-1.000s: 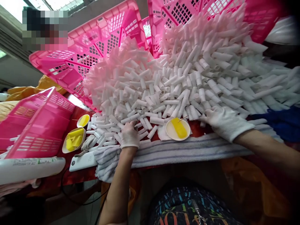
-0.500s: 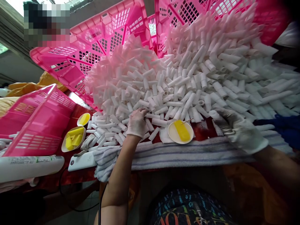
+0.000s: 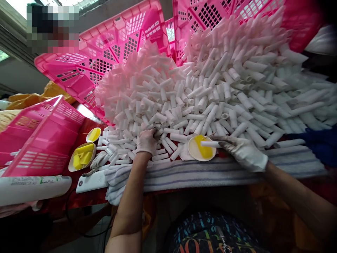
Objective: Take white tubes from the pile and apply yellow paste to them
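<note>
My right hand (image 3: 242, 150), in a white glove with dark-stained fingers, pinches a short white plastic tube (image 3: 209, 144). The tube's free end lies over a small white bowl (image 3: 194, 155) holding a yellow slab (image 3: 204, 151) with a thin stick by it. At the near edge of a big heap of white tubes (image 3: 181, 102), my gloved left hand (image 3: 146, 143) has its fingers curled down among the pieces. What those fingers hold, if anything, is hidden. Several loose tubes (image 3: 160, 157) lie just right of this hand.
Large pink baskets (image 3: 105, 42) lean behind the heap; another pink basket (image 3: 47, 140) stands left. Two more dishes of yellow pieces (image 3: 83, 156) sit beside a white phone-like device (image 3: 91, 182). A striped towel (image 3: 184, 175) lines the table's front edge. Blue cloth (image 3: 319, 144) lies right.
My right hand has moved left from the tubes to the bowl, a tube now showing in its fingers. My left hand has shifted slightly left and lower among the tubes.
</note>
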`<state>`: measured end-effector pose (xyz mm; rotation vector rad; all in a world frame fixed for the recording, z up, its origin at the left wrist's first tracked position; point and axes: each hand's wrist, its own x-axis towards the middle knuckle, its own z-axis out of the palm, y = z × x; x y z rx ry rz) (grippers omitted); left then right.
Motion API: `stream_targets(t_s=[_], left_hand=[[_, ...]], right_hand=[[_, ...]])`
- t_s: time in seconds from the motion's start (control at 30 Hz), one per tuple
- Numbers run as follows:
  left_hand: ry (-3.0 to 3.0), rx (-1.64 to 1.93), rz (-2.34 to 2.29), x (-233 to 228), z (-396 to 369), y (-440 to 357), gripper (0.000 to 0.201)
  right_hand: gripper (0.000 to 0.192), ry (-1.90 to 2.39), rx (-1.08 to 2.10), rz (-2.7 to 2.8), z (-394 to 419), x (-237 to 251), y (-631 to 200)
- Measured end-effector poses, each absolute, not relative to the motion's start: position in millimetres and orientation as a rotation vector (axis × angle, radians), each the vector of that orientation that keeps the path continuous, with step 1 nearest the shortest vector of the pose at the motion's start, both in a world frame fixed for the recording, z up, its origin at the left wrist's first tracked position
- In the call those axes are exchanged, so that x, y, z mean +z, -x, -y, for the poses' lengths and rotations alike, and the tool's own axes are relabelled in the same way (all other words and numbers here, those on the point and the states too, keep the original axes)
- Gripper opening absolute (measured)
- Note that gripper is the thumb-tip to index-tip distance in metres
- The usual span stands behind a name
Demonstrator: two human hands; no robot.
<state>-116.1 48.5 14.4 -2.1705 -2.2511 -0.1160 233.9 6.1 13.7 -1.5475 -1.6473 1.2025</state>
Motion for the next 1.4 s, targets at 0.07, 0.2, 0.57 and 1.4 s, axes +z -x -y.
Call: stream_targets(t_s=[0.07,0.2,0.57,1.4], left_hand=[[2.222,-0.168,2.210,12.9,-51.4,104.9,0.039],[2.282,-0.181,2.201,14.0,-56.9,94.4,0.036],[2.305,-0.091,2.310,18.1,-67.3,89.4,0.023],[2.014,-2.199,2.792,7.1,15.9,28.0,0.034]], right_hand=[[0.045,1.568,1.196,1.637,-11.1,9.2,-227.6],[0.038,1.380,1.176,1.606,-13.8,-5.9,-225.6],[0.034,1.195,1.150,1.538,3.1,-36.5,-232.1],[0.019,1.208,0.922,1.735,19.4,-23.6,-233.4]])
